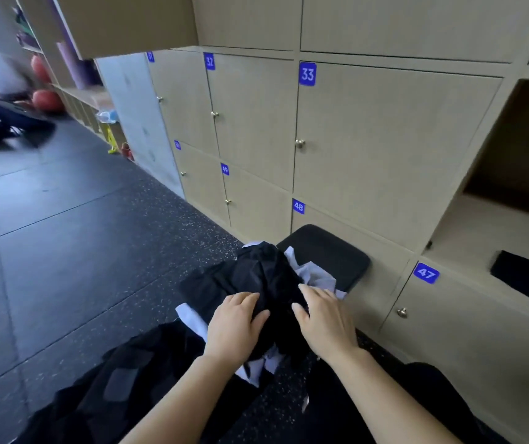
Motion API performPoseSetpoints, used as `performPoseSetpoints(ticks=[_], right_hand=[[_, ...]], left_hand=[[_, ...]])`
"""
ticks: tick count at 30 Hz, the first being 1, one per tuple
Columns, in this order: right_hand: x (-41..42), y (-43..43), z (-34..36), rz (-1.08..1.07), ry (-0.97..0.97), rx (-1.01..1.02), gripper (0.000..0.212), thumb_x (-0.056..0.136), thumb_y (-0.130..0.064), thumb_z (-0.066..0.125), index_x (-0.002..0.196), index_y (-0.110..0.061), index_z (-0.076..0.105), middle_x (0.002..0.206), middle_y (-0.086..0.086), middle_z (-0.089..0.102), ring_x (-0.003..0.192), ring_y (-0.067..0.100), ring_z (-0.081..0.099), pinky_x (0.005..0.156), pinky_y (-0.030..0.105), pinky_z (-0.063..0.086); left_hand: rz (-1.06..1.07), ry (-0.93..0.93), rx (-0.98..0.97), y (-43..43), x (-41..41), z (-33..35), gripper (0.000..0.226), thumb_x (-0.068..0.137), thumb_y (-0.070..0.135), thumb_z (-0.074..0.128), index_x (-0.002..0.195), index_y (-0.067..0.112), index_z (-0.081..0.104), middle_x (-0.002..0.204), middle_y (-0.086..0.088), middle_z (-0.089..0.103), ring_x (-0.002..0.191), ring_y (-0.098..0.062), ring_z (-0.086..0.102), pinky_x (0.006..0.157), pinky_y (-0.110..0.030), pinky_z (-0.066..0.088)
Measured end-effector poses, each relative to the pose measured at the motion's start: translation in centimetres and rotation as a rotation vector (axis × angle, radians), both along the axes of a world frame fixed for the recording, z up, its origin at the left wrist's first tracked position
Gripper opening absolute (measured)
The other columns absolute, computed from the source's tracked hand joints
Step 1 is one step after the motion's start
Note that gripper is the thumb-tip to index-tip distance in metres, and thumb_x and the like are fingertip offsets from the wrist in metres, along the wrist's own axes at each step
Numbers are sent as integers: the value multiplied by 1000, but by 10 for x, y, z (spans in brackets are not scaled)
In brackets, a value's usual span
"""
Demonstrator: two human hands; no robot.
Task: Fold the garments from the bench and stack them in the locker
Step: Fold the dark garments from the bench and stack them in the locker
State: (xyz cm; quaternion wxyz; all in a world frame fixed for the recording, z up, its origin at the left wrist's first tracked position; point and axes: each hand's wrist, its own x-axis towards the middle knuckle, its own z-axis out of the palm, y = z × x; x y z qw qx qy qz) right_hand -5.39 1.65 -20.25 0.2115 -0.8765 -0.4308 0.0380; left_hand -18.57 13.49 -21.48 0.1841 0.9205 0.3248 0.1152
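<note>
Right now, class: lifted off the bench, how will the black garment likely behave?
Probably floppy: the black garment lies bunched under the left hand and right hand. Likely light, thin-looking folds; may drag the pale garment beneath.

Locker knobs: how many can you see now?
6. Three upper-row knobs; two lower-left knobs; one door 47 knob. Door 48's may be hidden behind the bench.
</note>
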Motion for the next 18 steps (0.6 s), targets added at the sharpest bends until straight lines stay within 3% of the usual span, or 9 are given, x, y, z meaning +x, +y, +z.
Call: performPoseSetpoints(ticks=[5, 10, 14, 18], right_hand=[[17, 38, -3, 48, -44, -20, 28, 99, -31, 46, 120, -16, 59, 114, -4, 65, 111, 17, 54, 83, 30, 43], [36, 110, -9, 176, -80, -61, 31, 100, -32, 42, 121, -16, 57, 119, -1, 62, 116, 20, 50, 94, 33, 39], [40, 171, -19, 274, -125, -115, 25, 99, -34, 44, 108, -14, 58, 116, 2, 61, 113, 23, 49, 95, 31, 30], [39, 211, -37, 288, -179, -305, 28, 99, -34, 44, 115, -14, 56, 123, 5, 58, 120, 27, 42, 97, 37, 31]], left_hand=[[163, -18, -66, 56, -7, -14, 46, 99, 37, 53, 138, 13, 53, 137, 0, 56, 130, -21, 46, 107, -27, 33], [283, -13, -86, 113, -6, -33, 44, 97, 35, 56, 136, 14, 56, 134, 0, 59, 126, -22, 49, 105, -29, 36], [308, -14, -79, 141, 0, -47, 42, 97, 33, 57, 134, 15, 57, 133, 1, 59, 125, -22, 49, 105, -29, 36], [295, -9, -65, 156, 9, -63, 43, 97, 36, 55, 136, 17, 56, 135, 3, 58, 126, -20, 49, 105, -28, 35]])
